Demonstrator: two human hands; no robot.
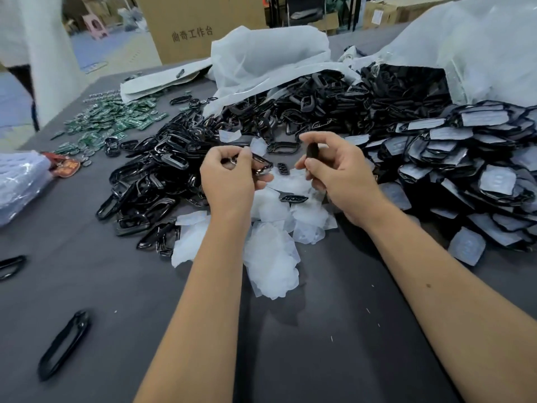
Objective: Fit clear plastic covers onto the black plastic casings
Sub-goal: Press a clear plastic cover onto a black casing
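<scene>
Gripping a black frame casing in curled left hand at frame center; right hand pinching a dark piece above clear covers.

Left grip holds casing; right grip holds another piece, just right of it. Under both grips, on desk: loose covers. Left of left grip: frame heap; far left, behind: circuit boards. Right of right grip: covered casings stack. Behind grips: bag w/ casings spilling out.
</scene>
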